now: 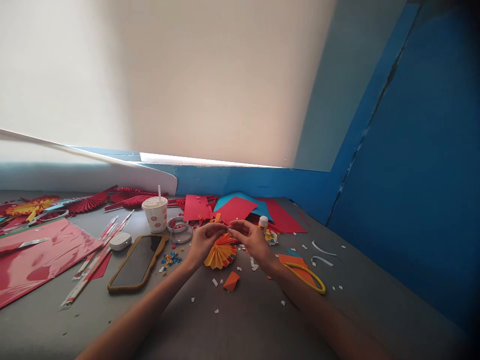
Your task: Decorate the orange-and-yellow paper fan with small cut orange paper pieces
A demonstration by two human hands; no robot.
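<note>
**Pinching Something Tiny**

My left hand [202, 243] and my right hand [249, 238] are up in front of me. Both are half closed. The fingertips [226, 228] of both hands come close together, and they pinch at something. I cannot tell what is in there, or if it is just a tiny bit of paper.

Just under my hands is one orange and yellow paper fan [220, 252]. It lies on a gray table [240, 320]. One small orange paper piece [231, 281] lies near it, and many small white bits are spread around.

Past my right hand is one glue stick [263, 223]. Behind it are three red paper sheets [197, 207] and one blue paper sheet [240, 199]. By my right arm is a yellow loop [305, 277] on orange paper. Two thin white strips [322, 254] curve near it.

Past my left hand are two clear rings [180, 231], one paper cup [155, 214] with a lid and a straw, and one phone [137, 262] in a brown case. The cup has red dots, but I cannot read any words on it. Far left are about four red fans [88, 202], but they overlap. One pink sheet [41, 255] lies in front of them.
</note>
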